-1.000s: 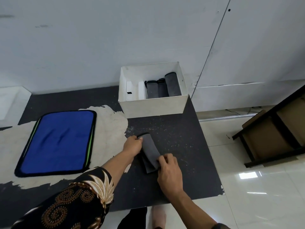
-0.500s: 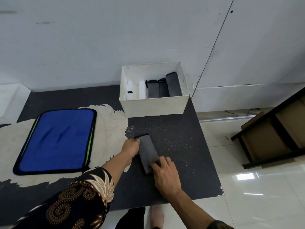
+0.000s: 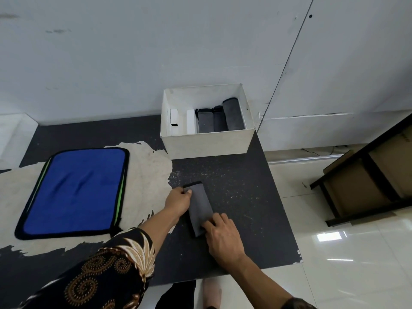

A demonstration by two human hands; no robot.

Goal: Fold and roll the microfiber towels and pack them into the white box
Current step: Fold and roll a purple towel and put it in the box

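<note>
While my left hand [image 3: 178, 200] pinches the grey towel [image 3: 200, 202], my right hand [image 3: 223, 238], seemingly flat nearer me, should roll tightly.

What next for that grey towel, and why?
Probably roll the grey towel up from one end: it lies as a narrow folded strip, left hand pinching its far end, right hand pressing its near end; the white box holds rolled ones.
</note>
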